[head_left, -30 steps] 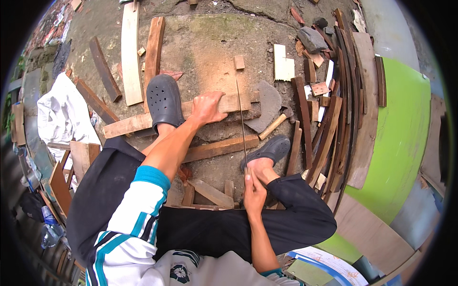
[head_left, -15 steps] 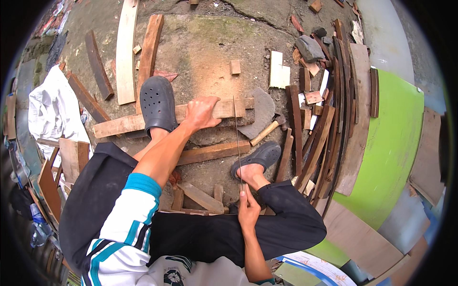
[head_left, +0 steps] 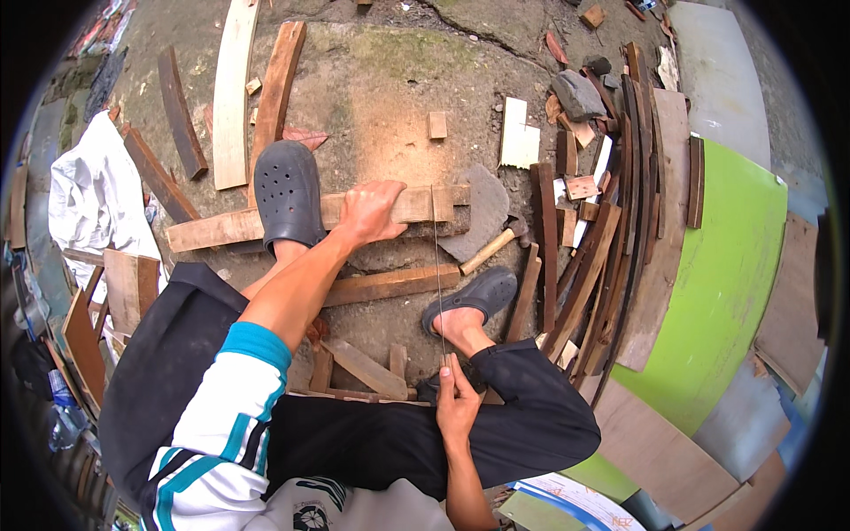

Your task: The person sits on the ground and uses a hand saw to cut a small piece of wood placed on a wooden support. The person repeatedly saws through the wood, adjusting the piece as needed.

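Observation:
Fingers wrapped round the far side of a wooden plank [head_left: 217,229], my left hand [head_left: 372,212] presses it down. My left foot, in a dark grey clog [head_left: 288,190], stands on the same plank to the left of that hand. My right hand [head_left: 457,405], near my right knee, is closed round the handle end of a saw. Seen edge-on as a thin line, the saw blade [head_left: 439,283] crosses the plank close to its right end. A flat grey stone [head_left: 484,208] lies by that end, and a hammer [head_left: 487,252] with a wooden handle rests nearby.
Another board [head_left: 390,286] lies between my feet. Long wood strips [head_left: 620,239] are piled on the right, beside a green panel [head_left: 708,274]. A small wood block [head_left: 437,125] and pale sawdust lie beyond the plank. White cloth [head_left: 102,190] is on the left.
My right hand has drawn the saw slightly back toward me. My left hand and foot keep their places on the plank; the whole view has shifted a little.

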{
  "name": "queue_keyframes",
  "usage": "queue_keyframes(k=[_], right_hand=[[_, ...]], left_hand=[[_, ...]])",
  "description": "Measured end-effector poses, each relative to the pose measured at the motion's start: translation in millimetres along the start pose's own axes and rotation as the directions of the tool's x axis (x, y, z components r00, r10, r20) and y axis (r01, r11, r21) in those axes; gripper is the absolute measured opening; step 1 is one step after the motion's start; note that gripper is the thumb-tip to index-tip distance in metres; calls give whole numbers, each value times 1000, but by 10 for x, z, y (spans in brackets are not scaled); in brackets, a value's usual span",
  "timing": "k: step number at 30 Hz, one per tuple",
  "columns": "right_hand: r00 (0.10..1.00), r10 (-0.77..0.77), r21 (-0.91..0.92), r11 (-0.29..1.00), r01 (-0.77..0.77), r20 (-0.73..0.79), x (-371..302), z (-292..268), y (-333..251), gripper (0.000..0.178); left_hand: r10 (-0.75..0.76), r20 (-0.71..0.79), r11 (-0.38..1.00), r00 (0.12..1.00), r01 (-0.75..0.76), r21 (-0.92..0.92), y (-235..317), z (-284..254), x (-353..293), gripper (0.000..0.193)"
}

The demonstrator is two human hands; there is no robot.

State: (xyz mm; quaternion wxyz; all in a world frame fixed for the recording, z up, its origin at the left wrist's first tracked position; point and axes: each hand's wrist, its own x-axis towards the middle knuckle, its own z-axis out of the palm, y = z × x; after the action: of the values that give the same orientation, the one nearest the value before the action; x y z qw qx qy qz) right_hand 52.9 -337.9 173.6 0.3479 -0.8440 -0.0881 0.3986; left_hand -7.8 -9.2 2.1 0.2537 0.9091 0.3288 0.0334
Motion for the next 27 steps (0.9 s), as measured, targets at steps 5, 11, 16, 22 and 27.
queue_keyframes(k=[5, 11, 16, 22, 27], right_hand=[[995, -102, 26, 994, 102, 13, 762, 477, -388, 42], [999, 32, 14, 999, -33, 29, 26, -60, -329, 40], [964, -267, -102, 959, 265, -2, 280, 57, -311, 40], [978, -208, -66, 976, 209, 14, 886, 473, -695, 42], [994, -108, -117, 987, 110, 25, 31, 4, -521, 41]], left_hand=[[-39, 82, 999, 996, 39, 3, 3, -69, 111, 69], [-25, 31, 998, 999, 24, 53, 42, -3, -15, 70], [13, -7, 998, 1000, -13, 63, 22, 24, 15, 73], [-7, -33, 998, 999, 9, 63, 59, 49, -48, 72], [62, -121, 993, 991, -49, 107, 56, 49, -51, 75]])
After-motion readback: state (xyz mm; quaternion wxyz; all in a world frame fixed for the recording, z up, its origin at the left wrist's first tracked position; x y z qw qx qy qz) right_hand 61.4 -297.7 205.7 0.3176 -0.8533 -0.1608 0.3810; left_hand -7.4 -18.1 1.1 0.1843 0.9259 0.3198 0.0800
